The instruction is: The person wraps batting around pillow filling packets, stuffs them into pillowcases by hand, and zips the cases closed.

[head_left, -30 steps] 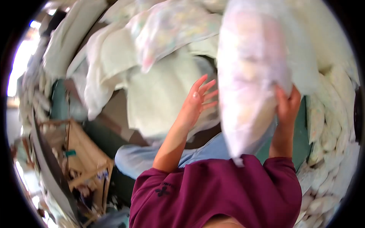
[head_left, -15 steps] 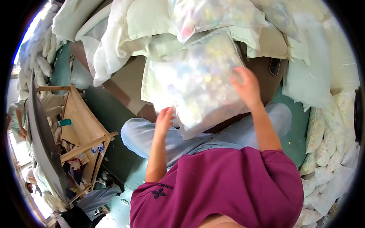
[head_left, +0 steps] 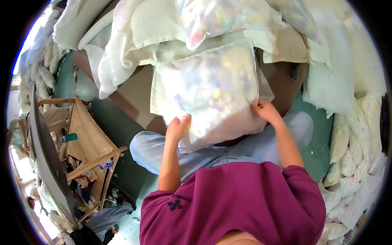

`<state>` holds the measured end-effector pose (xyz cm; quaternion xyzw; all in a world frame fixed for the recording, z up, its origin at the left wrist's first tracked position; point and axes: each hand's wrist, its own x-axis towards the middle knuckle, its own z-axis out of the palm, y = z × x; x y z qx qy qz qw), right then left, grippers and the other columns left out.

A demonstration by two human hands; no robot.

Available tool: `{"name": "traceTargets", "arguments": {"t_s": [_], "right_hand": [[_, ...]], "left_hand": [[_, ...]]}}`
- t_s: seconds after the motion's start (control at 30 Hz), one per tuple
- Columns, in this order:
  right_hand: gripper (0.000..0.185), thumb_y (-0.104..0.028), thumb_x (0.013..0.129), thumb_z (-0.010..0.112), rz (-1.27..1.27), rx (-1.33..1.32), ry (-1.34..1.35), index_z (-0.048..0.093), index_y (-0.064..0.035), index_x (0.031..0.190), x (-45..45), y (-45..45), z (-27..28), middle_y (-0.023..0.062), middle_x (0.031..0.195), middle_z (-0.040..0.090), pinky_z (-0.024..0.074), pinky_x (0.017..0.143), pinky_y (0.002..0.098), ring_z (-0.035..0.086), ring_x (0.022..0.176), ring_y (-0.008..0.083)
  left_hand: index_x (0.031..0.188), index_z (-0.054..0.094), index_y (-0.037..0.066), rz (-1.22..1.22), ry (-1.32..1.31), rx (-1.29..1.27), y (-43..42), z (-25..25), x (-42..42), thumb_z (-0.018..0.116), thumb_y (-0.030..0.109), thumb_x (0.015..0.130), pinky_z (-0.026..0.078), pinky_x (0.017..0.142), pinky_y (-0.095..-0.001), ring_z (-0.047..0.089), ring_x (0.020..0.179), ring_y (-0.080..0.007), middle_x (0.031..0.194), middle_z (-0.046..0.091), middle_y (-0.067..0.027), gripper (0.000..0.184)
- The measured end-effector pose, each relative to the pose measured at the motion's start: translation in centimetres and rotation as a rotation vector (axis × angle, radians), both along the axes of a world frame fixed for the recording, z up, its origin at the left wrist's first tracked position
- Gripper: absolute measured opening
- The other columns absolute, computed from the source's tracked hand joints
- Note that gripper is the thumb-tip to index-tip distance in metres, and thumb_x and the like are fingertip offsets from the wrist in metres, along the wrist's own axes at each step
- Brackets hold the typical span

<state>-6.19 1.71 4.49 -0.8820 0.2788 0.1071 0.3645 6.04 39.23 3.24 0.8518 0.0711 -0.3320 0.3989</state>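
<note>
A whitish, see-through cushion [head_left: 216, 90] with pastel-coloured filling lies over my lap, tilted toward me. My left hand [head_left: 178, 128] is closed on its left edge near the lower corner, thumb on top. At the opposite side, my right hand [head_left: 265, 111] pinches the right edge, with its fingertips partly hidden. Under the cushion, a cream fabric piece [head_left: 157, 96] sticks out on the left. Another bag with coloured filling [head_left: 228, 20] rests just beyond, on a pile of cream cushions [head_left: 157, 24].
Brown cardboard [head_left: 132, 96] lies beneath the pile, and a phone [head_left: 293, 72] sits on its right part. Stuffed cushions [head_left: 351, 151] are stacked at the right. A wooden frame [head_left: 92, 134] holding odds and ends stands at the left. Far left, another person [head_left: 18, 132] is partly visible.
My right hand has come down from the cushion's upper right to its lower right edge and closed there. My left hand has closed on the left edge. The cushion now lies flatter.
</note>
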Motion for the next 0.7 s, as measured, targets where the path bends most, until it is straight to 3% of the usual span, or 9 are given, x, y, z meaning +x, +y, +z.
{"name": "traceTargets", "arguments": {"t_s": [0.13, 0.23, 0.3, 0.37, 0.4, 0.43, 0.53, 0.67, 0.7], "right_hand": [[0.035, -0.021, 0.082, 0.064, -0.166, -0.17, -0.363, 0.063, -0.0038, 0.112, 5.5, -3.4, 3.9, 0.0165, 0.109, 0.066, 0.0476, 0.088, 0.0382, 0.061, 0.104, 0.0309], [0.028, -0.015, 0.084, 0.061, 0.062, -0.164, -0.617, 0.064, -0.0025, 0.108, 12.0, -3.6, 6.2, 0.0151, 0.104, 0.067, 0.048, 0.085, 0.0362, 0.062, 0.098, 0.0293], [0.025, -0.013, 0.086, 0.059, 0.311, -0.245, -0.735, 0.064, -0.0016, 0.107, 16.2, -3.0, 6.6, 0.0144, 0.099, 0.067, 0.0485, 0.08, 0.034, 0.063, 0.091, 0.0273], [0.025, -0.017, 0.084, 0.058, 0.541, -0.315, -0.729, 0.066, -0.0045, 0.104, 20.5, -2.2, 4.4, 0.0139, 0.101, 0.067, 0.0478, 0.084, 0.0373, 0.062, 0.095, 0.0317], [0.024, -0.016, 0.084, 0.058, 0.559, -0.147, -0.488, 0.067, -0.0052, 0.103, 22.3, -1.5, 3.1, 0.0137, 0.1, 0.068, 0.0478, 0.084, 0.0381, 0.062, 0.095, 0.0317], [0.023, -0.016, 0.083, 0.058, 0.567, 0.022, -0.245, 0.068, -0.006, 0.102, 23.9, -0.9, 2.3, 0.0134, 0.099, 0.068, 0.0478, 0.084, 0.0389, 0.062, 0.095, 0.0317], [0.026, -0.016, 0.085, 0.056, 0.554, -0.036, -0.152, 0.066, -0.0075, 0.107, 28.1, -1.2, 0.6, 0.0117, 0.101, 0.067, 0.048, 0.083, 0.038, 0.062, 0.096, 0.0278], [0.029, -0.015, 0.085, 0.054, 0.269, -0.904, -0.903, 0.065, -0.0089, 0.111, 32.6, -4.0, -3.3, 0.0136, 0.107, 0.067, 0.0478, 0.087, 0.0422, 0.062, 0.099, 0.0322], [0.029, -0.014, 0.085, 0.055, 0.273, -0.836, -0.766, 0.065, -0.0085, 0.111, 32.1, -4.2, -3.9, 0.0141, 0.108, 0.066, 0.0475, 0.087, 0.0423, 0.062, 0.1, 0.0328]], "left_hand": [[0.12, 0.057, -0.001, -0.107, -0.212, 0.183, 1.3, 4.1, 2.5, 0.073, 0.042, 0.076, 0.049, 0.082, -0.0362, 0.065, 0.097, -0.0278, 0.104, 0.067, -0.017, 0.064], [0.114, 0.057, 0.003, 0.125, -0.712, -0.164, -0.5, 4.8, 7.7, 0.066, 0.012, 0.082, 0.051, 0.082, -0.0356, 0.063, 0.097, -0.027, 0.108, 0.063, -0.0135, 0.035], [0.108, 0.06, 0.003, 0.055, -0.901, -0.21, -2.8, 6.5, 11.8, 0.06, 0.007, 0.082, 0.05, 0.084, -0.0347, 0.062, 0.099, -0.0251, 0.104, 0.062, -0.0115, 0.026], [0.104, 0.063, 0.005, -0.073, -0.917, -0.059, -5.1, 5.9, 16.1, 0.057, 0.016, 0.085, 0.048, 0.084, -0.038, 0.061, 0.099, -0.0292, 0.106, 0.063, -0.0132, 0.023], [0.105, 0.062, 0.005, -0.117, -0.889, 0.081, -6.6, 5.5, 17.7, 0.056, 0.019, 0.086, 0.048, 0.085, -0.0407, 0.06, 0.101, -0.0306, 0.109, 0.062, -0.0126, 0.024], [0.112, 0.059, 0.005, -0.145, -0.852, 0.176, -7.7, 4.8, 19.7, 0.059, 0.02, 0.084, 0.047, 0.087, -0.0412, 0.059, 0.105, -0.0312, 0.116, 0.06, -0.0136, 0.031], [0.127, 0.051, 0.008, -0.263, -0.95, 0.475, -8.9, -0.9, 25.6, 0.064, 0.023, 0.082, 0.041, 0.097, -0.0444, 0.051, 0.118, -0.033, 0.129, 0.053, -0.0158, 0.05], [0.134, 0.04, 0.003, -0.429, -1.129, 0.774, -7.2, -4.8, 30.4, 0.065, 0.024, 0.079, 0.025, 0.112, -0.0488, 0.037, 0.131, -0.0352, 0.137, 0.046, -0.0177, 0.064], [0.132, 0.046, 0.005, -0.457, -1.047, 0.8, -6.9, -4.9, 30.6, 0.065, 0.021, 0.08, 0.014, 0.115, -0.0521, 0.031, 0.136, -0.0348, 0.137, 0.048, -0.0145, 0.058]]}}
